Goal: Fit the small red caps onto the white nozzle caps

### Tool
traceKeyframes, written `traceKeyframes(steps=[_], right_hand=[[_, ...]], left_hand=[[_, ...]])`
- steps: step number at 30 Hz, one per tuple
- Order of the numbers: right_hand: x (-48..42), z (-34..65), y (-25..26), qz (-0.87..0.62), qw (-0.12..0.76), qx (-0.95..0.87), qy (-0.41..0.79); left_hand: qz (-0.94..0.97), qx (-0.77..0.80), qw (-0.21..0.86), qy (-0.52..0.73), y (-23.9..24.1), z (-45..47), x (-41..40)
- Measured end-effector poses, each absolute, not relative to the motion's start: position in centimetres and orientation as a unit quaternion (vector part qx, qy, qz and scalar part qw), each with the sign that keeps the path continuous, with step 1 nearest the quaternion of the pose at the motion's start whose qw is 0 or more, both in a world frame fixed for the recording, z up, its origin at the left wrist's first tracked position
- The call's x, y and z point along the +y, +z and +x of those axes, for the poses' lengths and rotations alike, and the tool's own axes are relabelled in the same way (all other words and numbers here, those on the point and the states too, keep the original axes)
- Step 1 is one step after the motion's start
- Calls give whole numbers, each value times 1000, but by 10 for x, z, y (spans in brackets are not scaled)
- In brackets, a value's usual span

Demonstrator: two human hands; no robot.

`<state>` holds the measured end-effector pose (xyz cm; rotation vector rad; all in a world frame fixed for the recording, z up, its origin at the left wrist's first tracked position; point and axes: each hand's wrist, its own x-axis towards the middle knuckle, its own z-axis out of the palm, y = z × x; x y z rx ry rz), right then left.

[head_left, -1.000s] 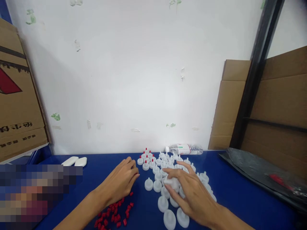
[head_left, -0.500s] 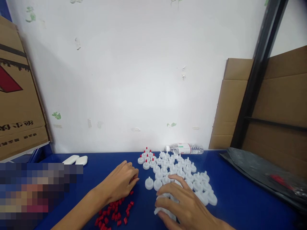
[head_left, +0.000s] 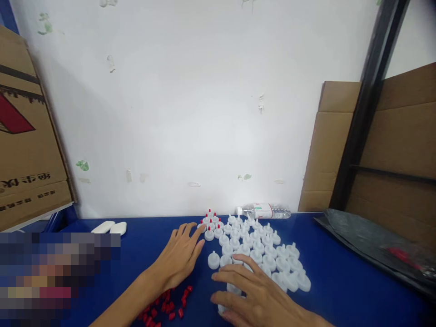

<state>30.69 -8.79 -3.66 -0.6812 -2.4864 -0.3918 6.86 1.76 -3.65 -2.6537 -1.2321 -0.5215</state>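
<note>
My left hand (head_left: 180, 254) is open, its fingers stretched forward. Its fingertips are at the near-left side of a small group of white nozzle caps with red tips (head_left: 209, 234). Loose small red tips (head_left: 171, 307) lie below that wrist, partly hidden by the forearm. My right hand (head_left: 255, 288) is spread over several plain white nozzle caps (head_left: 233, 289), which show between and beneath its fingers. Beyond it, many more white nozzle caps (head_left: 269, 262) stand close together, spouts mostly up. One white nozzle cap (head_left: 213, 260) stands at the left edge of this cluster.
A clear plastic bottle (head_left: 264, 210) lies against the wall behind the caps. Two white rounded objects (head_left: 118, 228) rest at the back left of the blue table (head_left: 143, 236). Black plastic sheeting (head_left: 368, 245) covers the right side; a cardboard box (head_left: 37, 150) stands left.
My left hand has moved forward from above the red tips towards the red-tipped caps, and its fingers have opened out. My right hand has shifted slightly left, its fingers a little straighter.
</note>
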Motion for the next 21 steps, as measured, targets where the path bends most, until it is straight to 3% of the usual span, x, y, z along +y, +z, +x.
traceKeyframes(steps=[21], right_hand=[[-95, 306, -30, -263, 307, -903, -145]], left_hand=[[-900, -392, 83, -173, -25, 77, 17]])
